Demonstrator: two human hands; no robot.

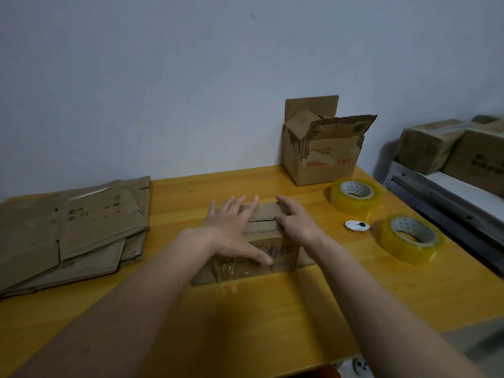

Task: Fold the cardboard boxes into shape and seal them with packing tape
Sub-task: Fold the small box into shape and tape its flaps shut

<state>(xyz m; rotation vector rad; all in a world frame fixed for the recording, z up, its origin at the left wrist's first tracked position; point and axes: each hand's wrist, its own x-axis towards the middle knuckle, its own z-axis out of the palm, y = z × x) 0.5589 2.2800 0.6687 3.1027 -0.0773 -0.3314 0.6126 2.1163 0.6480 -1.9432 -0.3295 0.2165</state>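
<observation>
Both hands lie flat on a small box in the middle of the yellow counter.

The left hand spreads its fingers wide over the top flaps of the small box, and the right hand presses flat beside it. Dark letters on the box front are upside down and too blurry to read. Flat boxes lie to the left. Two tape rolls and a small white cutter sit to the right. An open box with red marks stands by the wall.
</observation>
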